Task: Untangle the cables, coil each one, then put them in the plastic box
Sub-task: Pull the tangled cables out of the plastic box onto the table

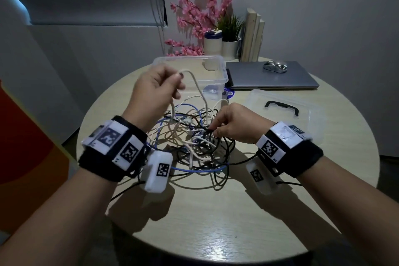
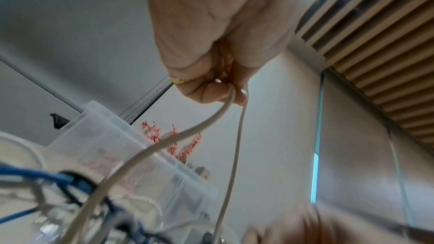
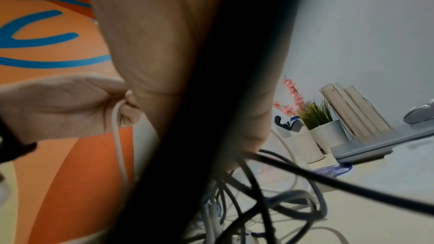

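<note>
The left hand (image 1: 154,88) is lifted up above the round table (image 1: 194,222), over the far left part of the cable pile. Its fingers are curled tight, and it pinches a white cable (image 1: 195,84) near the top. The cable bends over the hand in a loop and both sides hang down into the pile. In the left wrist view the white cable (image 2: 225,116) comes out from under the curled fingers (image 2: 206,92) in two strands.

The right hand (image 1: 234,124) is low, with its wrist near the table top. Its fingers point down and left into the tangle, and the tips pinch a black cable (image 1: 218,142) in the middle of the pile. In the right wrist view a black cable (image 3: 328,181) runs out from under the fingers.

The cable pile (image 1: 194,140) is a messy heap of white, black and blue cables in the middle of the table. The plastic box (image 1: 213,71) stands open just behind the pile, toward the far edge. Its lid (image 1: 287,114) with a black handle lies flat near the right edge. A closed laptop (image 1: 272,80) lies at the far right with a mouse (image 1: 275,66) on it.
</note>
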